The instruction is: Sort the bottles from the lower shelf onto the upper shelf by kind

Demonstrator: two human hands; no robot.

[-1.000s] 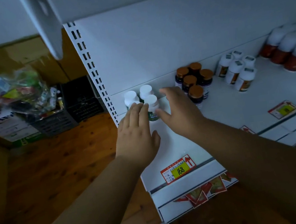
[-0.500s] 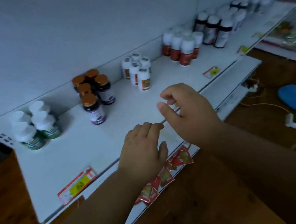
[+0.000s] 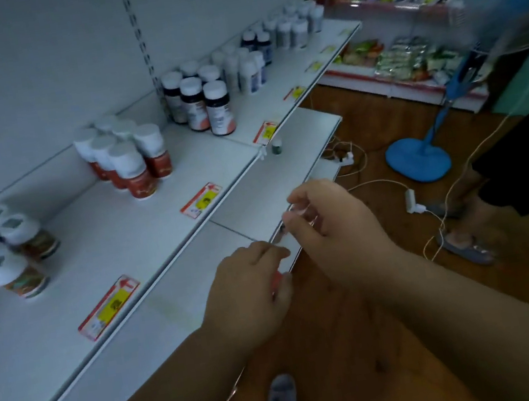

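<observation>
Both hands float over the front edge of the lower shelf [image 3: 249,202], holding nothing. The left hand [image 3: 250,292] has loosely bent fingers. The right hand [image 3: 333,231], at its 2 o'clock, also has softly curled fingers, thumb near the pointer finger. One small green bottle [image 3: 277,147] stands alone on the lower shelf, at 12 o'clock from the hands. On the upper shelf [image 3: 97,247], bottles stand in groups: red bottles with white caps [image 3: 132,162] at 11 o'clock, dark bottles [image 3: 199,105] at 12 o'clock, and blurry white-capped bottles [image 3: 4,252] at 9 o'clock.
</observation>
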